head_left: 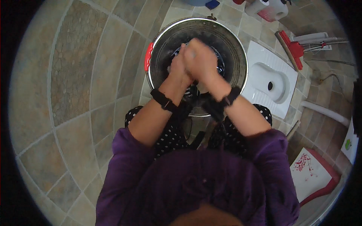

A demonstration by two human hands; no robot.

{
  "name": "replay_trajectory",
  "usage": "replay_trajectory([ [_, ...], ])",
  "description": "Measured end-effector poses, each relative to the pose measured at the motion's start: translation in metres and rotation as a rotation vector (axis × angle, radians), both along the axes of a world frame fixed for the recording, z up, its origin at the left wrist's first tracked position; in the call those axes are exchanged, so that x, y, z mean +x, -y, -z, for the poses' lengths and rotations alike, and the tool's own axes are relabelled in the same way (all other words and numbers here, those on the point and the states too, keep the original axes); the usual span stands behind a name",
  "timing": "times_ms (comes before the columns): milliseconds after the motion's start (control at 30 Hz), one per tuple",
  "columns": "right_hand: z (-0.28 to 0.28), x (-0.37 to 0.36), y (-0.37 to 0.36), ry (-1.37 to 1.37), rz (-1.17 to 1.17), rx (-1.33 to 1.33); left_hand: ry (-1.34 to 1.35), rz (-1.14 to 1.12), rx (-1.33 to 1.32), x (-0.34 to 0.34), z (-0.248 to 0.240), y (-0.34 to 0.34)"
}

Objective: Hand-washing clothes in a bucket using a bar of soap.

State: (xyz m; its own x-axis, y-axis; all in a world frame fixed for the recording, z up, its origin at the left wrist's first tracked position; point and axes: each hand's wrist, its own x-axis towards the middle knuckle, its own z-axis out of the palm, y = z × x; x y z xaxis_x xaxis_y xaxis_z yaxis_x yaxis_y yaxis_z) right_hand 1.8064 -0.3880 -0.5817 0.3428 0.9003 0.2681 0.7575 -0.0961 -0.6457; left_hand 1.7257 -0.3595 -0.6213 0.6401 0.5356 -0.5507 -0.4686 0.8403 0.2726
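My left hand (pixel 178 67) and my right hand (pixel 201 60) are pressed together above a large round metal bucket (pixel 235 45). The right hand lies over the left and is blurred by motion. Both look closed, and what is between them is hidden. Below them in the bucket lies dark wet cloth (pixel 221 67), with a striped black-and-white piece (pixel 193 91) nearer to me. Each wrist carries a black band.
A red grip (pixel 149 56) sits on the bucket's left rim. To the right are a white squat toilet (pixel 277 98), a red floor squeegee (pixel 294 49) and a white jug (pixel 266 9). A white-and-red panel (pixel 313 175) stands lower right. Tiled wall (pixel 79 56) rises at left.
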Motion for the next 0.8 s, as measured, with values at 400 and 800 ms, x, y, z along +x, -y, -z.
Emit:
replay_trajectory([
  [400,0.025,0.026,-0.017,-0.269,0.183,-0.292,-0.368,-0.024,-0.003,0.0,-0.025,0.0],
  [800,0.1,0.058,-0.044,0.152,-0.158,-0.483,-0.278,-0.084,0.08,-0.04,-0.01,-0.005],
])
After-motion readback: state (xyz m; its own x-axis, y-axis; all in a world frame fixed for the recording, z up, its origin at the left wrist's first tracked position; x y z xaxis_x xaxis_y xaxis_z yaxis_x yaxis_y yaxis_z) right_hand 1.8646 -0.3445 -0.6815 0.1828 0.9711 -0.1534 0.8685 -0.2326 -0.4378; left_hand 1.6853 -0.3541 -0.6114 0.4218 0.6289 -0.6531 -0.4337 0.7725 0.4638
